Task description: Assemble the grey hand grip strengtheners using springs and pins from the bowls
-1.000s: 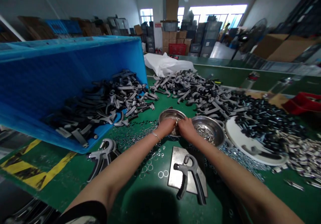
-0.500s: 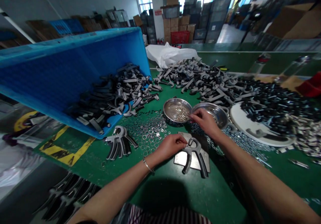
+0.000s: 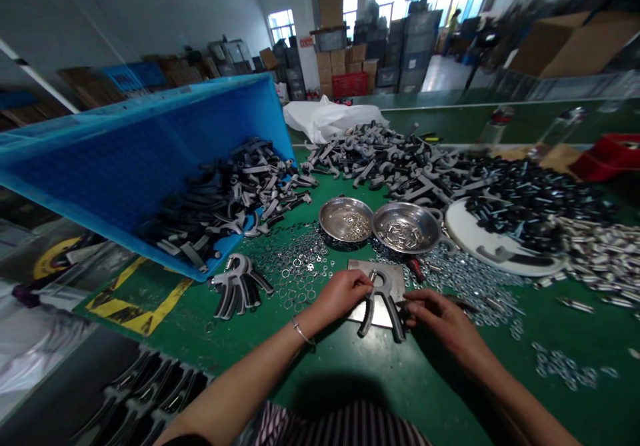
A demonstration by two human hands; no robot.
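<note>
A grey and black hand grip strengthener (image 3: 383, 294) lies over a small metal plate (image 3: 357, 313), its two handles pointing toward me. My left hand (image 3: 346, 294) pinches it at the upper left, beside its spring. My right hand (image 3: 443, 319) is just right of the right handle, thumb and fingers drawn together; what is between them is too small and dark to make out. Behind the plate stand two round metal bowls: the left bowl (image 3: 326, 223) holds tiny metal parts, the right bowl (image 3: 429, 223) small pins. A red-handled tool (image 3: 416, 270) lies by the plate's far right corner.
A tipped blue crate (image 3: 210, 109) spills grey and black handles on the left. Several assembled grips (image 3: 237, 289) stand nearby. Rings and nuts (image 3: 297, 269) are scattered around the bowls. At right are a white round lid (image 3: 465, 236), black knobs (image 3: 545, 189) and metal cylinders (image 3: 600, 259).
My right hand has moved from the bowls down and toward me, to the right of the grip strengthener. My left hand keeps its hold. The view has shifted slightly.
</note>
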